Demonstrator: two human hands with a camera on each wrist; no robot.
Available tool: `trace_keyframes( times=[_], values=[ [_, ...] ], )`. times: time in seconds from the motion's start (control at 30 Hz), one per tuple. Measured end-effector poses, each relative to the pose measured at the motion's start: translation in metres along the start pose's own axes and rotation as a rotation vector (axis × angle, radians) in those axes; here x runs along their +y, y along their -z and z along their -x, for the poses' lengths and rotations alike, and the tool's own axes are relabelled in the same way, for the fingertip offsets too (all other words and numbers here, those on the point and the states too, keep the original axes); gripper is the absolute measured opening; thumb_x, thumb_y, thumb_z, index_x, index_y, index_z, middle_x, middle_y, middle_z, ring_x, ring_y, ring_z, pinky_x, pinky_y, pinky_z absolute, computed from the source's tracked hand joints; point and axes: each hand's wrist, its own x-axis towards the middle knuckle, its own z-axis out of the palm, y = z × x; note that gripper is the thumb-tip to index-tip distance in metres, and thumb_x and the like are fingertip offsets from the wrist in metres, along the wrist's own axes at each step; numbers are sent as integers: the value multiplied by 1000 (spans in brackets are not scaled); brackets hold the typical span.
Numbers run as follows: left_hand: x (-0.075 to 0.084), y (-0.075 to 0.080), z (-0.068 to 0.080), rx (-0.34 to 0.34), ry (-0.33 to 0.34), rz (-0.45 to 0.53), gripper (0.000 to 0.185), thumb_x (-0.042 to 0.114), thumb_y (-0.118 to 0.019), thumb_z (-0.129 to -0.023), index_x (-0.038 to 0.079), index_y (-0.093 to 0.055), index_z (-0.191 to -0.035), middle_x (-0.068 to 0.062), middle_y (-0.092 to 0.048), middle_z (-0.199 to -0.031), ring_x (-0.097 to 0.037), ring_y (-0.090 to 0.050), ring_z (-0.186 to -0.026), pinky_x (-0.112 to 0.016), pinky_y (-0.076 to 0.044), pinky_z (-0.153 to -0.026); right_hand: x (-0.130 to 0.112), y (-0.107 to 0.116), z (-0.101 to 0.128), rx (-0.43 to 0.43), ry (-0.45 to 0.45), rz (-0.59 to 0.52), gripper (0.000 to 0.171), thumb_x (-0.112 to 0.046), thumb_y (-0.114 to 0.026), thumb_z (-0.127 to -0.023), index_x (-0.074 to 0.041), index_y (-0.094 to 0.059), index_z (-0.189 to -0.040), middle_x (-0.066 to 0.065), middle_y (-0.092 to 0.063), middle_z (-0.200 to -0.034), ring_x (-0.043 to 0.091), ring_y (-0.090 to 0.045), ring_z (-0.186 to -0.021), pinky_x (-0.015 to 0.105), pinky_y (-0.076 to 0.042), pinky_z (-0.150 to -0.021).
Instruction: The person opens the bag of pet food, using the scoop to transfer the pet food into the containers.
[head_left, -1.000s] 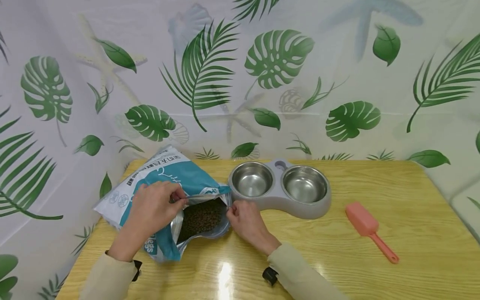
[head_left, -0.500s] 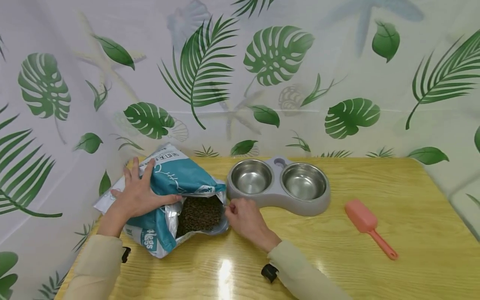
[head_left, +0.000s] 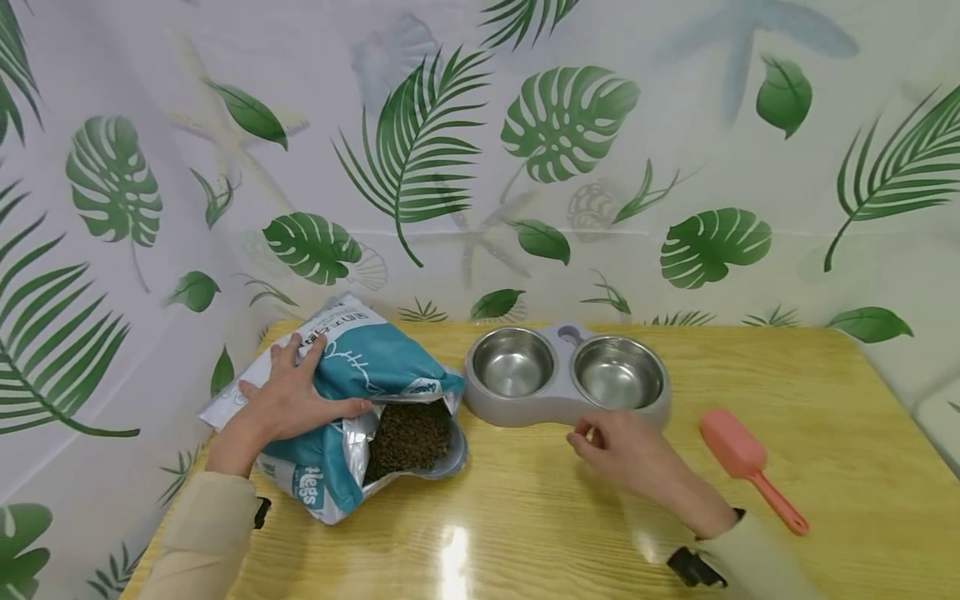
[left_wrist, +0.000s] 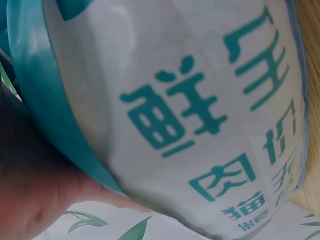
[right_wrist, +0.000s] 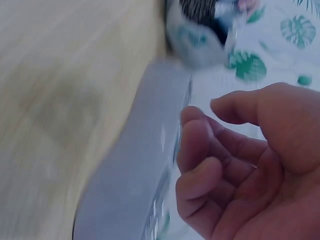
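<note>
A teal and white pet food bag [head_left: 382, 354] lies on its side at the left of the table, its mouth gaping toward the front right. Brown kibble [head_left: 411, 437] shows inside. My left hand [head_left: 288, 404] rests on top of the bag with fingers spread and the thumb along the upper edge of the mouth. In the left wrist view the bag's printed side [left_wrist: 165, 115] fills most of the frame. My right hand [head_left: 637, 458] is in front of the double pet bowl [head_left: 536, 407], fingers loosely curled. Nothing lies between the thumb and fingers [right_wrist: 200, 185] in the right wrist view.
Two steel bowls sit in the grey holder, the left one beside the bag's mouth. A pink scoop [head_left: 735, 446] lies at the right, its handle pointing to the front right. Behind the wooden table [head_left: 525, 533] hangs a leaf-patterned cloth [head_left: 450, 167].
My left hand has let go of the bag's upper edge and spread out flat on the bag. My right hand has released the mouth's right corner and moved right, past the bowls' front.
</note>
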Motion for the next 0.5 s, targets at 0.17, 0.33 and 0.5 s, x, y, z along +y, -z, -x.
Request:
trace_keyframes(
  times=[0.17,0.33,0.5],
  values=[
    [0,-2,0,2,5,-14,135,86,-63,-75,4,-4,-165,-32,0,-169,-60,4,-153,-94,-2,-99,43,33,37,-10,-135,140,14,-19,-66,-98,-14,-70,-85,-9,-58,-64,6,-46,-55,24,-38,-49],
    [-1,-1,0,13,14,-31,144,89,-62,-73,-6,-1,-162,-32,-3,-169,-59,1,-153,-92,-4,-102,83,51,65,-71,-312,229,19,-24,-64,-99,-14,-62,-83,-4,-54,-66,14,-46,-57,30,-34,-50],
    [-2,2,-1,16,12,-35,143,87,-63,-73,-9,-5,-161,-34,-3,-168,-60,0,-152,-91,-5,-104,112,57,76,-102,-408,251,28,-32,-64,-98,-14,-53,-80,0,-46,-66,17,-44,-59,32,-31,-52]
  ],
)
